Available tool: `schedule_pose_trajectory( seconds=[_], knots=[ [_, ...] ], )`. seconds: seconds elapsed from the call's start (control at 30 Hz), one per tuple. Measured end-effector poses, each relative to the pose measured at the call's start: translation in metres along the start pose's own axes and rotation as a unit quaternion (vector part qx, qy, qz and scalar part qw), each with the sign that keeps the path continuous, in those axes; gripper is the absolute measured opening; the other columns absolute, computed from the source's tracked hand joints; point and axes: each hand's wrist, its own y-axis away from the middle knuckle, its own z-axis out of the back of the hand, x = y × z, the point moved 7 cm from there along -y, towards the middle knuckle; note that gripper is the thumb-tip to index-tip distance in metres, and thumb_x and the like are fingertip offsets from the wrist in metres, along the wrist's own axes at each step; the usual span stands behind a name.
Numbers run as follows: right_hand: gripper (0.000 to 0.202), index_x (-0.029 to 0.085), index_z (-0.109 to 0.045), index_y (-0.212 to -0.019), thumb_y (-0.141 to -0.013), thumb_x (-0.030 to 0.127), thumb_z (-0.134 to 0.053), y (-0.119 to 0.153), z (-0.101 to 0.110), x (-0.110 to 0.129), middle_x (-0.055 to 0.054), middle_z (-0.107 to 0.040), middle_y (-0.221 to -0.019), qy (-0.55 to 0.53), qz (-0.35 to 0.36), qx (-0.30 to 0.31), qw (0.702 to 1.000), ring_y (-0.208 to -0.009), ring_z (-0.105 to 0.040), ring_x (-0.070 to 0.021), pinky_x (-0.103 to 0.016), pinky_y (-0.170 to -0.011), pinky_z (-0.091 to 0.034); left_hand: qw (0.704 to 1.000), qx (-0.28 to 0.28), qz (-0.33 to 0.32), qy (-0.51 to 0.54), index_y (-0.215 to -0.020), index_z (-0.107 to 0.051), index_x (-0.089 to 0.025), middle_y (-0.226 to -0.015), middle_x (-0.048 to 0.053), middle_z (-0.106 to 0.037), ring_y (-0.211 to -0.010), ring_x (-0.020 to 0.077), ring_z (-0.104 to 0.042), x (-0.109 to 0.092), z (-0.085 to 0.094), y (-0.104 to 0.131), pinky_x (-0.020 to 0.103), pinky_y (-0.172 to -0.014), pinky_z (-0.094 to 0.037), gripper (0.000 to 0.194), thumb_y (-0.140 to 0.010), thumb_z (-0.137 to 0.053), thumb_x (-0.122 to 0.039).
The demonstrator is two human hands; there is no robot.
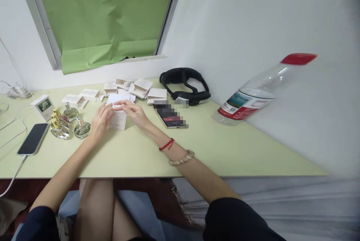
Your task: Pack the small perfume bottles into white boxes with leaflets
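A small white carton (120,121) with fine print on its front stands between my hands, its raised flap (119,98) pale and plain. My left hand (101,120) grips it along the left side, with fingers bent over the top edge. From the right, my right hand (134,112) pinches at the same top edge, fingertips meeting those of the left. Just left of my left hand stand several glass perfume bottles (82,129), some with gold caps. What lies inside the carton is hidden.
Several opened white cartons (140,88) lie behind my hands. A white box with a flower picture (44,107) and a charging phone (33,139) are at left. To the right are another phone (170,115), a black headset (185,85) and a red-capped plastic bottle (247,98).
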Motion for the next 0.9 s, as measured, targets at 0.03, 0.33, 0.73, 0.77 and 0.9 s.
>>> schedule_pose_trajectory(
  seconds=[0.03, 0.33, 0.73, 0.77, 0.9],
  knots=[
    [0.041, 0.027, -0.079, -0.086, -0.087, 0.061, -0.055, 0.000, -0.001, -0.001, -0.005, -0.072, -0.108, -0.002, 0.001, 0.000, 1.000, -0.108, -0.065, -0.0198, -0.039, -0.100, -0.049, 1.000, 0.001, 0.006, -0.001, -0.121, -0.054, -0.022, -0.125, 0.010, -0.062, -0.129, 0.0221, -0.051, 0.001, 0.000, 0.000, 0.043, -0.104, -0.047, 0.027, -0.098, -0.041, -0.025],
    [0.052, 0.020, -0.070, -0.117, -0.086, 0.055, -0.048, 0.007, 0.001, -0.025, -0.007, -0.075, -0.103, -0.039, -0.155, 0.006, 0.987, -0.087, -0.069, -0.0208, -0.031, -0.067, -0.057, 0.988, -0.009, 0.122, -0.098, -0.118, -0.063, -0.024, -0.115, 0.012, -0.050, -0.105, 0.0234, -0.056, -0.006, 0.004, 0.008, 0.033, -0.080, -0.052, 0.035, -0.092, -0.051, -0.044],
    [0.052, 0.020, -0.068, -0.116, -0.076, 0.053, -0.060, 0.009, -0.010, -0.024, -0.011, -0.070, -0.112, -0.088, -0.219, 0.012, 0.972, -0.100, -0.067, -0.0268, -0.024, -0.047, -0.056, 0.958, 0.044, 0.279, 0.042, -0.142, -0.032, -0.023, -0.130, 0.014, -0.048, -0.097, 0.0237, -0.064, -0.013, 0.001, 0.025, 0.032, -0.068, -0.054, 0.076, -0.076, -0.066, -0.035],
    [0.052, 0.019, -0.067, -0.118, -0.077, 0.051, -0.059, 0.009, -0.010, -0.027, -0.011, -0.069, -0.112, -0.082, -0.229, 0.007, 0.970, -0.096, -0.068, -0.0262, -0.024, -0.045, -0.056, 0.957, 0.046, 0.282, 0.043, -0.140, -0.034, -0.023, -0.131, 0.014, -0.050, -0.100, 0.0245, -0.063, -0.016, 0.004, 0.024, 0.032, -0.070, -0.054, 0.071, -0.076, -0.064, -0.030],
    [0.044, 0.020, -0.068, -0.116, -0.079, 0.042, -0.056, 0.009, -0.011, -0.037, -0.011, -0.063, -0.124, -0.038, -0.239, -0.008, 0.970, -0.071, -0.068, -0.0184, -0.021, -0.033, -0.046, 0.939, 0.044, 0.341, 0.026, -0.132, -0.040, -0.023, -0.121, 0.010, -0.060, -0.095, 0.0257, -0.066, -0.016, 0.012, 0.022, 0.035, -0.073, -0.053, 0.063, -0.074, -0.064, -0.025]
  ],
)
